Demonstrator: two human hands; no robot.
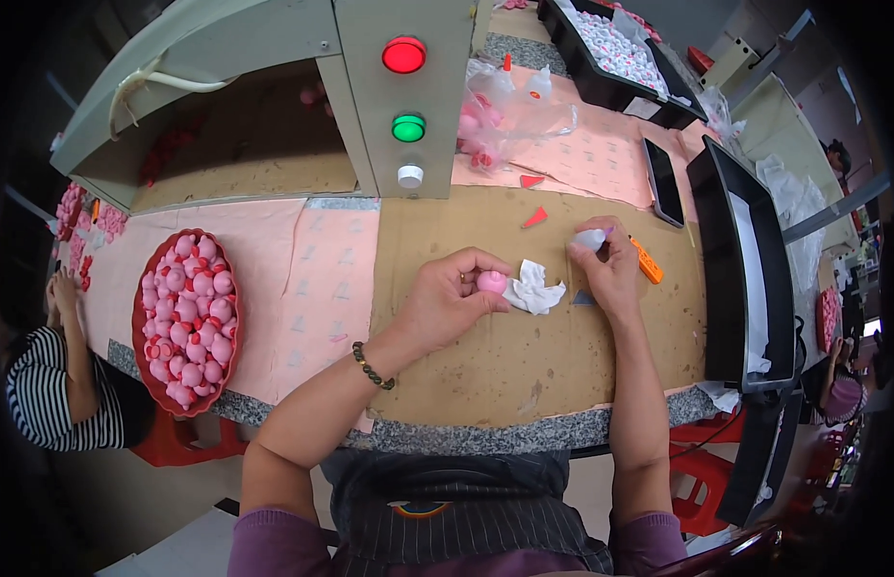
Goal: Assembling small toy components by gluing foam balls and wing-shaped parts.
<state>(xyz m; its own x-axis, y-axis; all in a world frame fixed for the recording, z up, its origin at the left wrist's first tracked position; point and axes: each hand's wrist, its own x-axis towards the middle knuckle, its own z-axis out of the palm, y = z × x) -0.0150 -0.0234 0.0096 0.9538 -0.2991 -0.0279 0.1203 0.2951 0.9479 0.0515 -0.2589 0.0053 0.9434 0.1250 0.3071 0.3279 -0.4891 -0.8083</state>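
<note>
Over the cardboard sheet (447, 385), my left hand (449, 298) pinches a small round pink figure (492, 282) between thumb and fingers. A crumpled white tissue (536, 290) lies just right of it. My right hand (610, 274) is closed around a small whitish squeeze bottle (590, 238), partly hidden by the fingers. Beside that hand rests an orange utility knife (647, 262). Between tissue and right wrist is a small dark bluish flat piece (583, 298). Farther back lies a red pointed scrap (535, 217).
At left stands a red scalloped basket (139, 332) of pink figures. A grey machine (355, 29) rises behind. A phone (664, 183) and black tray (697, 192) are on the right. A black crate (601, 88) of white pieces stands farther back. A person in stripes (67, 394) sits left.
</note>
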